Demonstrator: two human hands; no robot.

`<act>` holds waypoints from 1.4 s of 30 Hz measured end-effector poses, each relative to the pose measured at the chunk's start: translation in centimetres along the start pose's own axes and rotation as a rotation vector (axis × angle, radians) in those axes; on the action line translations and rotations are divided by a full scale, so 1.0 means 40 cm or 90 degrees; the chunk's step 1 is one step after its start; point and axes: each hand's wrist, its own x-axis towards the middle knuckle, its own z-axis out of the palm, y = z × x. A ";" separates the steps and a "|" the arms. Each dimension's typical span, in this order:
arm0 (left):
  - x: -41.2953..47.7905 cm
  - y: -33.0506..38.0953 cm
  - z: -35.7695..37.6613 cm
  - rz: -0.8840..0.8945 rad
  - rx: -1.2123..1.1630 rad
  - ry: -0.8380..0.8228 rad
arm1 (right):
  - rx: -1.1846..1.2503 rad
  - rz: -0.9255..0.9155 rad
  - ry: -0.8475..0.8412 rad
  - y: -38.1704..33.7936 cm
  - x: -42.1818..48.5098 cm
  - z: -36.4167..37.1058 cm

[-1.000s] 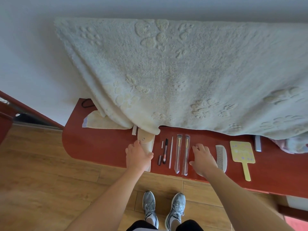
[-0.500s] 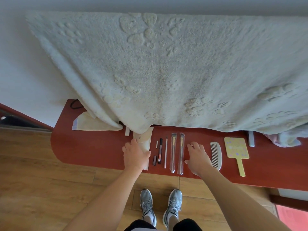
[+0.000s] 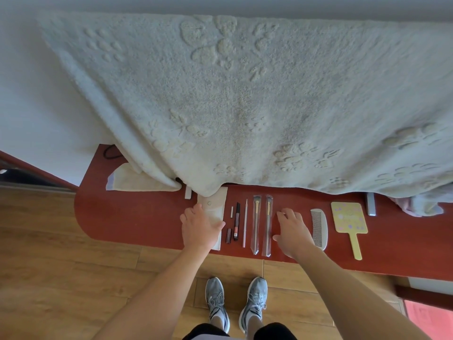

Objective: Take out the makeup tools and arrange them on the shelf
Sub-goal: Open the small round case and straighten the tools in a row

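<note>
**On the red shelf (image 3: 134,217), both hands down flat**

The left hand (image 3: 199,227) lies open-palmed on a cream pouch (image 3: 215,204). The right hand (image 3: 293,231) rests on the shelf with fingers spread, holding nothing. Between them lie a dark tube (image 3: 228,236), a pen (image 3: 236,222), a thin stick (image 3: 245,222) and two sleeved brushes (image 3: 256,224). Beyond the right hand sit a comb (image 3: 320,228) and a yellow mirror (image 3: 349,219). A pale blanket (image 3: 245,106) hangs behind.

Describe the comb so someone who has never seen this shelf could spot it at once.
Find the long red shelf under the hanging white blanket. In the row laid out on it, the comb lies between the right hand and the yellow mirror. It alone has fine teeth and a curved back.
</note>
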 end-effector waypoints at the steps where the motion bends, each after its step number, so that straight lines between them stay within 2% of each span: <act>1: -0.002 0.000 -0.004 -0.001 -0.010 -0.003 | 0.002 0.002 0.002 0.001 0.000 0.000; 21: -0.006 0.003 -0.015 0.002 -0.027 -0.004 | -0.008 -0.013 0.007 0.006 0.000 0.004; 32: -0.023 -0.013 -0.058 0.043 -0.037 0.016 | 0.002 -0.009 -0.002 -0.001 -0.006 -0.011; 42: -0.039 0.029 -0.100 0.175 -0.113 -0.005 | 0.080 0.044 0.073 -0.007 -0.056 -0.047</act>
